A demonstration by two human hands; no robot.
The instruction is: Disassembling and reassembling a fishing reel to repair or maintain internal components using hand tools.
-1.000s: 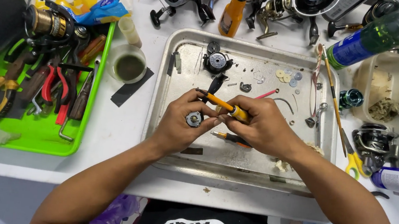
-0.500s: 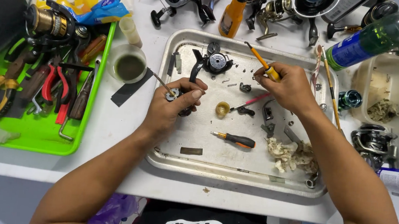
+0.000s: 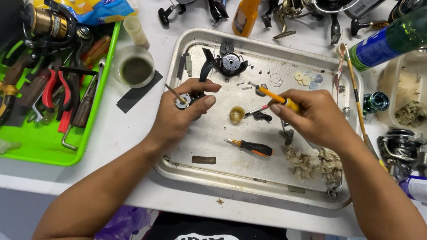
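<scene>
Green tray w/ pliers, orange bottle, black-orange screwdriver, clear tub.

**reelfixer:** ok quick count of what's out. Two trays: one metal tray and one green tray. Two screwdrivers over the metal one: an orange-handled one and a black-and-orange one.

**spoolguy:** Hands?

**reelfixer:** Two, left hand and right hand. Four little washers in the tray corner. One orange bottle, one green bottle, one cup of dark liquid, one clear tub.
</scene>
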